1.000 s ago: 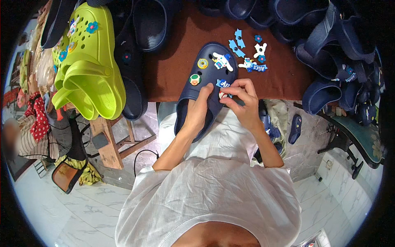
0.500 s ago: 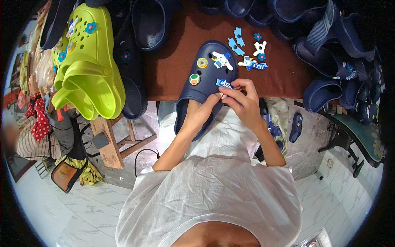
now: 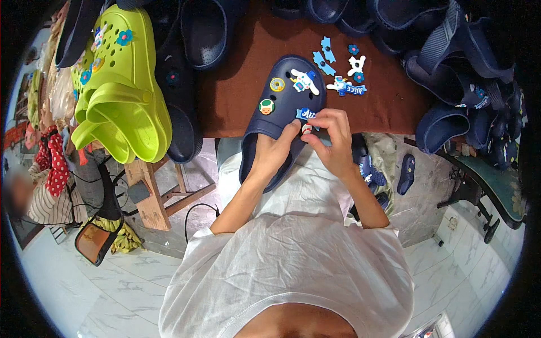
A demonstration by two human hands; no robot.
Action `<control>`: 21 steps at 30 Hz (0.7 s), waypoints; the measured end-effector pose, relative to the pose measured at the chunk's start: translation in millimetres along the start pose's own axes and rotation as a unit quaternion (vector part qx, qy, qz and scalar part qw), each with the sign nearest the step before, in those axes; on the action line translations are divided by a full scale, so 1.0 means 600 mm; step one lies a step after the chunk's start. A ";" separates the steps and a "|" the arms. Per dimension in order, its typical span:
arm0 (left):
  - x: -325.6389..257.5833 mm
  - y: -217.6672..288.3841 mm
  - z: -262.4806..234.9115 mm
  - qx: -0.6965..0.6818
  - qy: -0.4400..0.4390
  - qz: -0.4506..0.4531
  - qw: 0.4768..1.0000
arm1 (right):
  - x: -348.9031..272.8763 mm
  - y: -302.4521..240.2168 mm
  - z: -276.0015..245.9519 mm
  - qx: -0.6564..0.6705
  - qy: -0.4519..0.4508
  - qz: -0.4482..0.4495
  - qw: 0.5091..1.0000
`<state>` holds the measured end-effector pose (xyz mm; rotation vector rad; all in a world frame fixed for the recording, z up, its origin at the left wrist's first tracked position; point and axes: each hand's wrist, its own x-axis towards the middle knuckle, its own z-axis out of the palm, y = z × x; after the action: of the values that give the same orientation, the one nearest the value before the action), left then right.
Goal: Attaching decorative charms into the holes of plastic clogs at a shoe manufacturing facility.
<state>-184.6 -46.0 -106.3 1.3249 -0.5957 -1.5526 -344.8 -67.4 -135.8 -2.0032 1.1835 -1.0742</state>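
A navy clog (image 3: pixel 286 107) lies toe-away at the table's near edge. My left hand (image 3: pixel 271 155) grips it, fingers inside the opening and thumb over the upper. Pinched in the fingers of my right hand (image 3: pixel 335 143) is a small red-and-white ball charm (image 3: pixel 306 128), held against the clog's side. Right above it sits a blue lettered banner charm (image 3: pixel 305 114), partly covered by my fingers. The upper also carries a long-eared white character charm (image 3: pixel 305 82), a yellow doughnut charm (image 3: pixel 276 84) and a green-and-white mushroom charm (image 3: pixel 266 106).
Loose on the brown tabletop (image 3: pixel 248 84) are blue ribbon pieces (image 3: pixel 323 63), a white bunny-shaped piece (image 3: pixel 356 66), small flowers (image 3: pixel 353 49) and a banner character (image 3: pixel 345 87). Lime clogs (image 3: pixel 127 107) stand left; navy clogs (image 3: pixel 442 127) crowd the right. Another person (image 3: pixel 48 186) is at far left.
My right hand's fingers have shifted slightly, and the red-and-white ball charm shows more clearly. My left thumb has moved up a little. The person at far left has moved an arm.
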 end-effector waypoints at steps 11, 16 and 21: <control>-0.001 -0.005 -0.001 0.033 0.014 0.015 0.999 | -0.004 -0.028 0.004 -0.017 0.032 0.084 0.996; 0.001 -0.007 -0.004 0.027 0.005 0.032 0.999 | -0.008 -0.031 0.004 0.003 0.019 0.121 0.992; 0.001 0.005 -0.004 0.027 -0.003 -0.007 1.000 | -0.031 -0.036 0.007 -0.002 0.042 0.120 0.992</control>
<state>-181.5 -47.2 -104.8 1.3677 -0.6369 -1.5626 -337.1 -41.2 -127.7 -1.7784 1.4302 -1.0433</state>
